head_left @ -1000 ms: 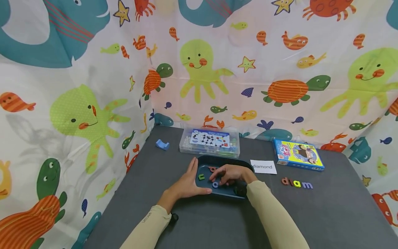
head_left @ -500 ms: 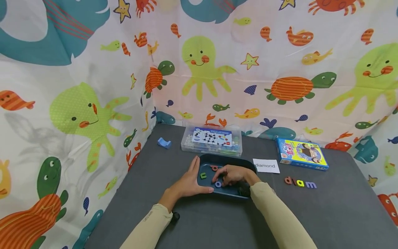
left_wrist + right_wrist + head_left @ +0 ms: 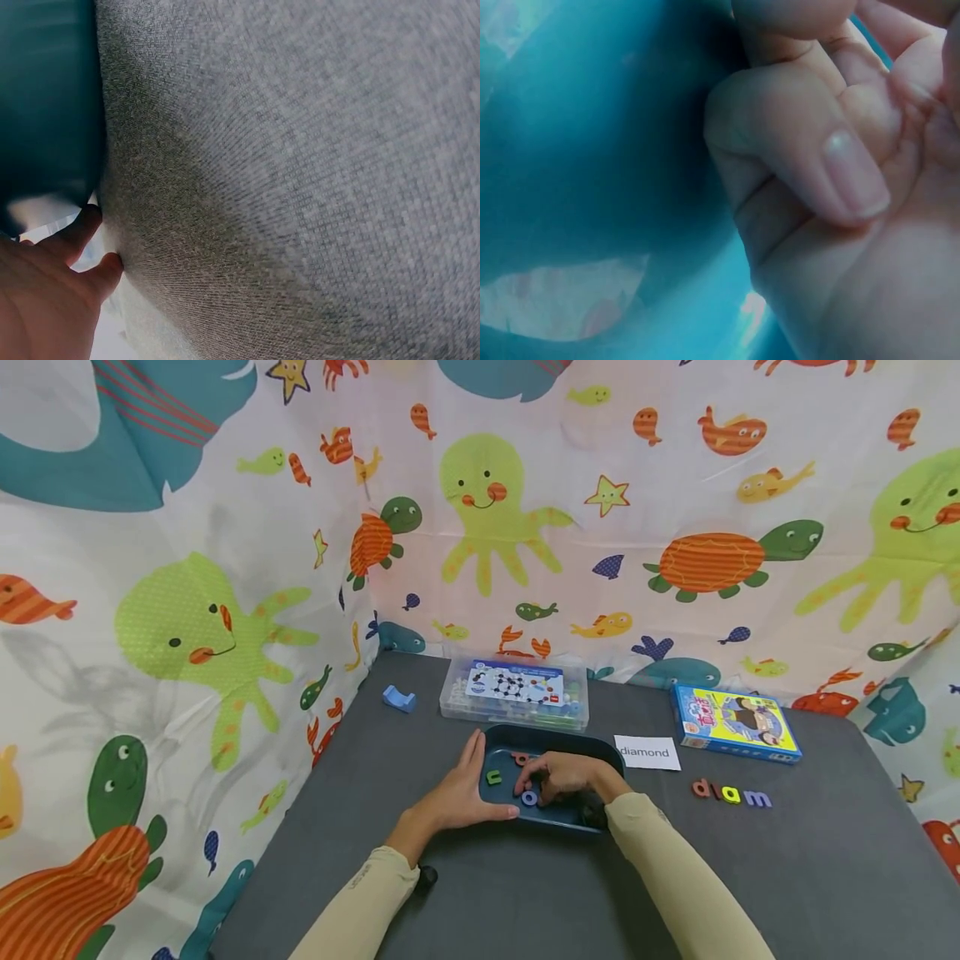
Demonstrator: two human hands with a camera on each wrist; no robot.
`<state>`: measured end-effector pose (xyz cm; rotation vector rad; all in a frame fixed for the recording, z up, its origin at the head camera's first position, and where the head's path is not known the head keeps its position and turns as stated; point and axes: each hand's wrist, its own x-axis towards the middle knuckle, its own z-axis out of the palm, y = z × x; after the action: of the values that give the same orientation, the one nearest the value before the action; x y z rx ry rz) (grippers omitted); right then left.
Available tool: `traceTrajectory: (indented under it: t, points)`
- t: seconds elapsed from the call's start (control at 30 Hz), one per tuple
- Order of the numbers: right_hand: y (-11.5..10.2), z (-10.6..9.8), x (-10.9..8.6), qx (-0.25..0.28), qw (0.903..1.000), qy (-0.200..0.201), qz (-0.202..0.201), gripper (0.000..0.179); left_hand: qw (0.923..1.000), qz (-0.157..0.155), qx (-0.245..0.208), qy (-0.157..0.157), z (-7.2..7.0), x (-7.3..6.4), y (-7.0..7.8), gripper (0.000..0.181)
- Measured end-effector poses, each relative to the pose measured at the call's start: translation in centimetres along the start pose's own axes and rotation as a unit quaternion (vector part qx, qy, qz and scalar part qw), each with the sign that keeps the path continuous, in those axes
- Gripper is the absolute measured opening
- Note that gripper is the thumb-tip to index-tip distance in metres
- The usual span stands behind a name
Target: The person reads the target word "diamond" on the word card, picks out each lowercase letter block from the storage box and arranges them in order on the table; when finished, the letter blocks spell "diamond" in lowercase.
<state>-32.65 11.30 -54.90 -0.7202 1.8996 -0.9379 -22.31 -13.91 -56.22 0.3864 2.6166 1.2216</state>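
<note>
Full width: grey surface (image 3: pixel 495 902), backed by white cloth (image 3: pixel 292 539) printed with sea animals. Far left: one small light-blue piece (image 3: pixel 399 698), on its own. Next, left hand (image 3: pixel 457 797): fingers extended against the left end of a dark blue tray (image 3: pixel 551 741), thumb laid along its near edge; not clenched. Inside the tray, left to right: one green letter (image 3: pixel 492 777), lying flat; one red letter (image 3: pixel 520 759), near the far wall, partly covered by the right hand (image 3: pixel 566 775); one blue ring-shaped letter (image 3: pixel 529 797), just beside that hand's fingertips. Right hand: reaching into the tray from the right, fingers bent; whether they pinch anything cannot be told. Behind the tray: one clear plastic box (image 3: pixel 517 716), picture label on top, small pieces within. Right of the tray, just beside it: one white card (image 3: pixel 647 752), printed "diamond". Beyond: one flat blue-and-yellow box (image 3: pixel 737 723). In front of that box, a row of four letters: red d (image 3: pixel 701 787), slim i (image 3: pixel 716 792), yellow a (image 3: pixel 731 797), purple m (image 3: pixel 758 799).
</note>
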Motion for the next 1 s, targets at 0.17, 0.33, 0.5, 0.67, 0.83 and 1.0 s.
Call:
traceTrajectory:
  t: [0.17,0.33,0.5,0.67,0.83,1.0]
  points:
    - [-0.23,0.06,0.24,-0.028,0.9995,0.01,-0.008,0.037,1.0,-0.005,-0.001,0.001,-0.07,-0.04,0.14,0.133]
    - [-0.2,0.21,0.56,-0.044,0.9984,0.019,-0.029,0.033,1.0,-0.005,-0.003,0.0,-0.02,-0.08,0.26,0.132]
    - [-0.29,0.2,0.7,-0.045,0.9982,0.019,-0.036,0.029,1.0,-0.002,-0.001,0.006,-0.03,-0.05,0.08,0.133]
    - [-0.26,0.36,0.68,-0.027,0.9986,0.017,-0.041,0.026,1.0,-0.002,-0.004,0.006,-0.03,-0.26,0.03,0.133]
    - [-0.1,0.65,0.49,-0.015,0.999,0.026,-0.034,0.022,0.9999,-0.009,-0.004,0.003,0.1,-0.37,-0.05,0.133]
    - [0.01,0.66,0.29,0.033,0.9986,0.031,-0.026,0.021,1.0,-0.008,-0.003,0.004,0.17,-0.27,-0.15,0.133]
